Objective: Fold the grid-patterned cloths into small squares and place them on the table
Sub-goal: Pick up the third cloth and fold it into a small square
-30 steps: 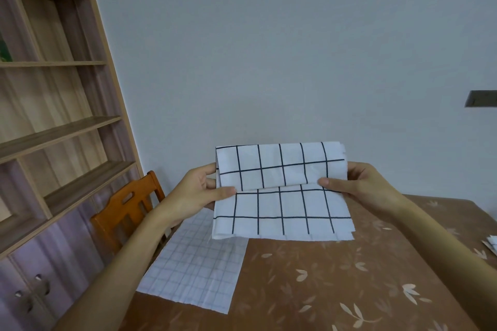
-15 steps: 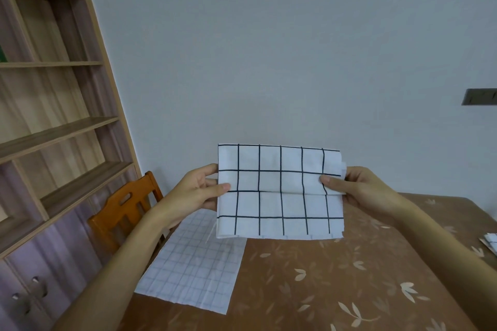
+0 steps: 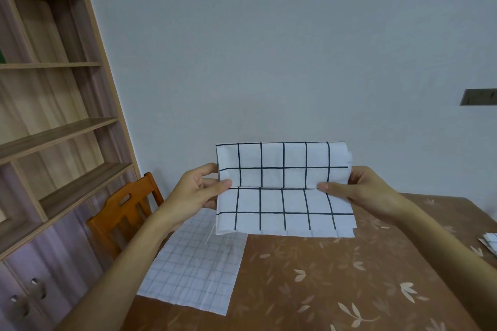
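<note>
The left hand (image 3: 197, 191) and right hand (image 3: 359, 191) each pinch a side edge of the bold-grid cloth (image 3: 283, 191), holding it taut above the surface (image 3: 336, 277). The grip at its crease likely readies another fold, while a fine-grid cloth (image 3: 193, 269) lies flat below.

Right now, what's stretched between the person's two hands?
In the head view, the folded bold-grid cloth spans the gap; left hand and right hand pinch its side edges.

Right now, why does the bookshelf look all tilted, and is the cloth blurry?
Head view: the wide lens tilts the bookshelf at the left edge; the cloth, pinched by the left hand and right hand, is sharp, its black lines crisp; light is soft, even, without glare.
</note>
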Demonstrator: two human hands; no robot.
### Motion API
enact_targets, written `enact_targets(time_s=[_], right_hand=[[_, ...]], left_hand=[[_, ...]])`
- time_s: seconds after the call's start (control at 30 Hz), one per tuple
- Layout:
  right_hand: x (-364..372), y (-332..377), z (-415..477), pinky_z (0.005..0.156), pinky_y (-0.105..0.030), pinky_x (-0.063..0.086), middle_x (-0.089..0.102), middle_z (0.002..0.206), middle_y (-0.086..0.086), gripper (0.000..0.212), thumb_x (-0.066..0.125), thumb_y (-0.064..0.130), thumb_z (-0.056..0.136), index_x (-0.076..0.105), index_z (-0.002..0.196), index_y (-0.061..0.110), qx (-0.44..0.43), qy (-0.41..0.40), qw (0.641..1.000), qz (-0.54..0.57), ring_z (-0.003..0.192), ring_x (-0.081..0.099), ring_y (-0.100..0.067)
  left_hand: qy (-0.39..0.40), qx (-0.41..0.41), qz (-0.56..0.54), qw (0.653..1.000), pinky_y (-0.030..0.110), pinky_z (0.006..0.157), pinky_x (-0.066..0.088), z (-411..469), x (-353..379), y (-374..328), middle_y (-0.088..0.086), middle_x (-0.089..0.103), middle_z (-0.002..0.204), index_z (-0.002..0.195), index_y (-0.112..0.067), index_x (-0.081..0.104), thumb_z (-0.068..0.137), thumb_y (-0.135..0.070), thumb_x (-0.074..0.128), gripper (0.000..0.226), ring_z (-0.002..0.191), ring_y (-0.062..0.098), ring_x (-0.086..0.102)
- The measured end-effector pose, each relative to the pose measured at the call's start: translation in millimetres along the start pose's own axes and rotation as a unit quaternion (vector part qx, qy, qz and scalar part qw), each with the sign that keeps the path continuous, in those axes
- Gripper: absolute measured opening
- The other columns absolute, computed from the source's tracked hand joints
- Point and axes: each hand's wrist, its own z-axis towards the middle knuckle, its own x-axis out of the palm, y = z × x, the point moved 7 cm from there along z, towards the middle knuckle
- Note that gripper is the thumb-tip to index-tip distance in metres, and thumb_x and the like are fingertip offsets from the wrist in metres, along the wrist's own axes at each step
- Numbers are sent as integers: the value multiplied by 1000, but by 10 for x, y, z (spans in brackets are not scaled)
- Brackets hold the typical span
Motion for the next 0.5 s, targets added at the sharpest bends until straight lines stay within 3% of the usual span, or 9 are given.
enact_targets(time_s=[0.1, 0.17, 0.23, 0.3, 0.43, 0.5], right_hand=[[-51, 2, 11, 90, -38, 59, 78, 106, -7, 18, 69, 5, 89, 77, 105, 9, -30, -22, 999, 4, 102, 74, -23], [-77, 28, -1, 80, -31, 60, 79, 98, -3, 26, 62, -6, 92, 79, 92, 14, -51, -35, 998, -20, 92, 74, -19], [-95, 39, -11, 68, -25, 59, 78, 92, 0, 46, 50, -16, 93, 80, 81, 17, -52, -39, 998, -27, 83, 74, -16], [-92, 52, -24, 64, -23, 57, 78, 92, 0, 50, 46, -16, 94, 80, 79, 18, -48, -31, 998, -25, 81, 74, -16], [-55, 80, -12, 60, -20, 53, 77, 89, -1, 47, 46, -13, 94, 79, 77, 15, -45, -11, 999, -10, 76, 72, -13], [-5, 128, 0, 59, -19, 53, 77, 89, -3, 47, 46, -13, 94, 79, 75, 15, -51, -1, 999, -10, 75, 72, -13]], left_hand=[[-12, 3, -18, 1000, 27, 68, 61, -12, -24, -20, 8, 79, 102, 118, -14, 66, 97, -7, 59, 23, 91, 21, 76], [-28, 6, -20, 999, 23, 64, 59, -22, -66, -33, 3, 78, 97, 105, -10, 71, 97, -2, 58, 17, 84, 14, 75], [-33, 0, -17, 999, 28, 70, 62, -28, -98, -18, 6, 78, 102, 100, -5, 73, 98, -1, 54, 19, 91, 18, 75], [-42, -16, -15, 999, 32, 76, 63, -30, -135, 12, 10, 78, 102, 98, -2, 74, 99, 3, 50, 24, 96, 24, 75], [-68, -27, 38, 997, 33, 74, 62, -14, -152, 21, 9, 78, 100, 105, -10, 73, 100, 0, 42, 33, 94, 25, 75], [-78, -1, 121, 990, 32, 87, 58, 24, -122, 14, 0, 76, 106, 114, -26, 68, 102, -17, 50, 24, 104, 16, 71]])
